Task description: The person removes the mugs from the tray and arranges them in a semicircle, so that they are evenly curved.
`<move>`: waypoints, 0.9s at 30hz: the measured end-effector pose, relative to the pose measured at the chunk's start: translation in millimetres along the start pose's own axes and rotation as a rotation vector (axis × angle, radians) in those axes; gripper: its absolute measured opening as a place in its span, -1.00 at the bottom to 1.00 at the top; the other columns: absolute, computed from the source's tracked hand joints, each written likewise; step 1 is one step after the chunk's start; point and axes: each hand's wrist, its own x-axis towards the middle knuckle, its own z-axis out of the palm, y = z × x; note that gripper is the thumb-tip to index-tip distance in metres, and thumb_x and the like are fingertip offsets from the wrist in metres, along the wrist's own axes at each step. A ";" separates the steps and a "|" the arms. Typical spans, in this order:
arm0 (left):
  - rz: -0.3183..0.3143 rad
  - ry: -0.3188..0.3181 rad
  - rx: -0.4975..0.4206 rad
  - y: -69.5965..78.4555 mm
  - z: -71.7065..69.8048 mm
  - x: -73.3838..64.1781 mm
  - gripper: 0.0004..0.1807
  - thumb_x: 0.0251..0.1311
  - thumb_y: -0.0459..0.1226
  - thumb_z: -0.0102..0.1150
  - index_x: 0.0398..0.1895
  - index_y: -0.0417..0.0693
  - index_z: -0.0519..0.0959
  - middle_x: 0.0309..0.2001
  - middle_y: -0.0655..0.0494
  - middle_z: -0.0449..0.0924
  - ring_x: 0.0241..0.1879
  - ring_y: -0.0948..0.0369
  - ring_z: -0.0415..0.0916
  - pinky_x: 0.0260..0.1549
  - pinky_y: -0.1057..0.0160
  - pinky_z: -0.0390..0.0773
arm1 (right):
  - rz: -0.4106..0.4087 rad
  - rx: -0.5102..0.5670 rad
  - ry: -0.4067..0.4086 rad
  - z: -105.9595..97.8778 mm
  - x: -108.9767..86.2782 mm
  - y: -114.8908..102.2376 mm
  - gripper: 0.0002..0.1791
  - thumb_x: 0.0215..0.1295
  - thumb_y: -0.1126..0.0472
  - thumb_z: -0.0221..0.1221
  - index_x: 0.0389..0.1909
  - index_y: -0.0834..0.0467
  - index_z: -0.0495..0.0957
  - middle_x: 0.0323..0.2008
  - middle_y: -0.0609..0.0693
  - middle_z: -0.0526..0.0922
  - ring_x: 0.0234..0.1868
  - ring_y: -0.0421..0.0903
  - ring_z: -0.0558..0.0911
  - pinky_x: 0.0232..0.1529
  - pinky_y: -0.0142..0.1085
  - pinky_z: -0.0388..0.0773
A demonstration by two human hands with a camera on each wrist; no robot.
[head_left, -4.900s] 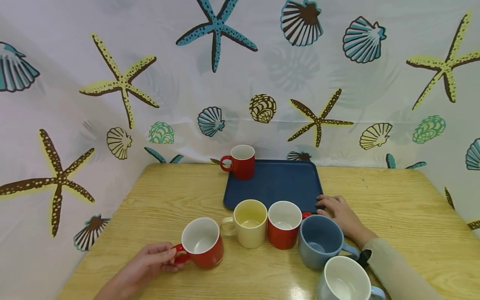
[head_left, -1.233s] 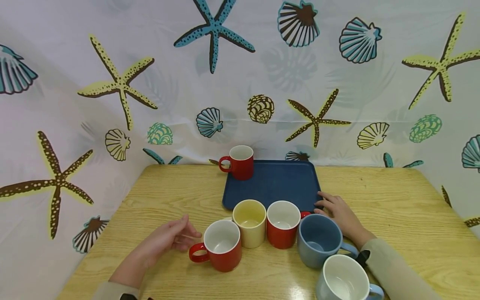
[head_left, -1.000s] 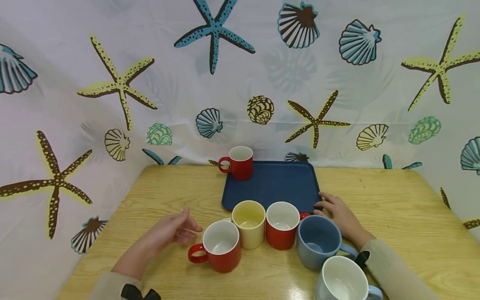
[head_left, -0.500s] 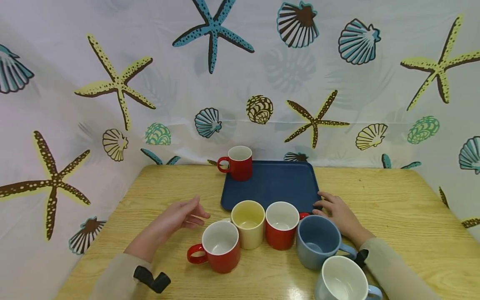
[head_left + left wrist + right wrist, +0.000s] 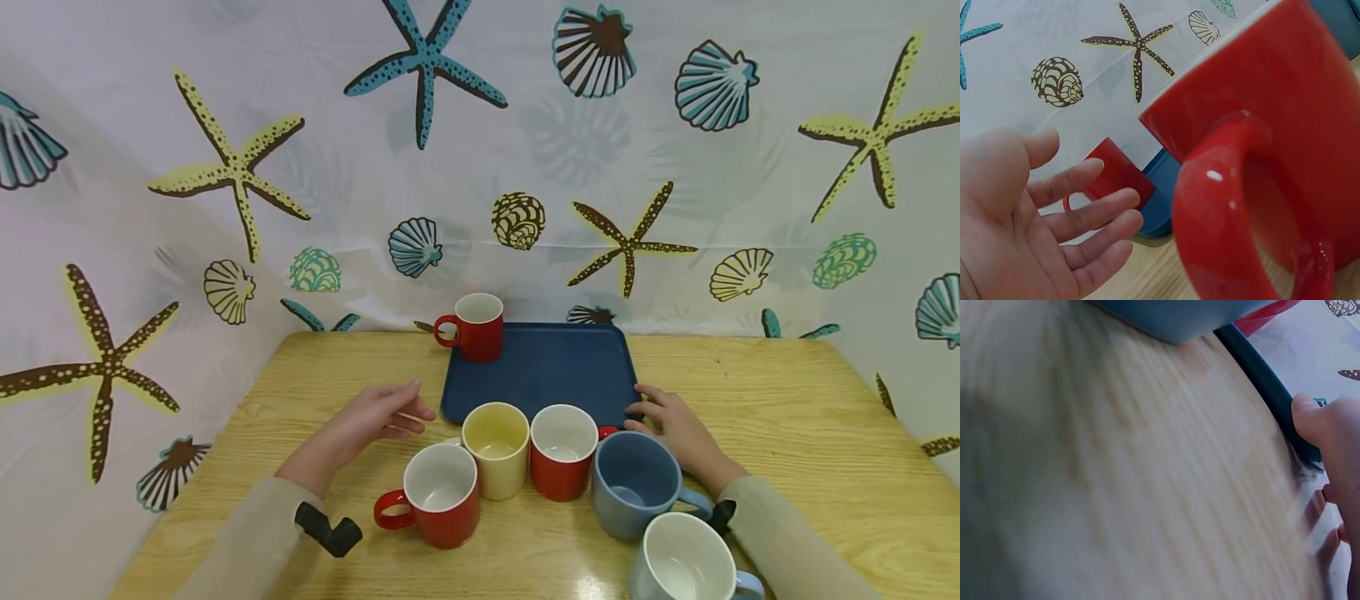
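My left hand [image 5: 375,421] hovers beyond the front-left red mug [image 5: 452,517], fingers extended and holding nothing. In the left wrist view, that mug's handle [image 5: 1207,200] is close beside the hand, apart from the fingers. A second red mug [image 5: 482,342] stands on the tray's back-left corner, handle leftward. My right hand [image 5: 681,433] rests at the front-right corner of the blue tray [image 5: 562,367]; its thumb [image 5: 1310,419] touches the rim in the right wrist view. A yellow mug [image 5: 504,479] and a third red mug [image 5: 558,482] stand before the tray.
A blue mug [image 5: 628,508] stands beside my right forearm. Nearer me is a pale blue mug [image 5: 686,562] with a white inside. Together the front mugs form a touching or nearly touching row on the wooden table [image 5: 345,358]. Behind hangs a shell-printed cloth [image 5: 480,167].
My left hand has let go of the front-left red mug's handle and moved forward, toward the tray. That mug now stands farther right, against the yellow one. The right hand stays put.
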 end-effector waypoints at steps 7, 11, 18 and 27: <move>0.013 0.001 0.002 11.5 -1.2 14.7 -0.39 0.33 0.14 -0.18 -0.11 -0.23 0.57 -0.06 -0.06 0.58 -0.09 0.07 0.55 -0.08 0.15 0.51 | -0.016 -0.003 0.017 0.0 -1.3 2.4 -0.66 0.24 -0.02 0.18 -0.09 0.10 0.62 0.25 0.14 0.33 0.18 0.21 0.32 0.09 0.17 0.29; 0.023 -0.003 0.008 15.5 -2.0 23.0 -0.43 0.36 0.10 -0.19 -0.12 -0.22 0.58 -0.07 -0.05 0.59 -0.10 0.07 0.55 -0.08 0.15 0.51 | -0.018 0.006 0.037 0.9 -1.9 1.1 -0.67 0.22 -0.01 0.19 -0.10 0.11 0.62 0.24 0.14 0.35 0.17 0.21 0.33 0.07 0.18 0.30; 0.019 0.021 0.011 16.8 -1.2 32.8 -0.42 0.34 0.11 -0.17 -0.08 -0.24 0.56 -0.05 -0.07 0.58 -0.07 0.04 0.53 -0.07 0.14 0.51 | -0.002 0.007 0.027 2.5 -1.7 2.1 -0.65 0.23 -0.03 0.18 -0.08 0.11 0.61 0.25 0.13 0.33 0.18 0.20 0.32 0.08 0.18 0.29; -0.004 0.058 -0.041 11.8 -5.6 43.4 -0.37 0.32 0.13 -0.14 -0.05 -0.32 0.51 -0.01 -0.17 0.55 -0.07 0.01 0.54 -0.01 0.07 0.46 | 0.018 0.005 -0.007 2.6 0.2 1.3 -0.63 0.24 -0.05 0.16 -0.05 0.09 0.60 0.28 0.11 0.30 0.20 0.19 0.30 0.10 0.17 0.28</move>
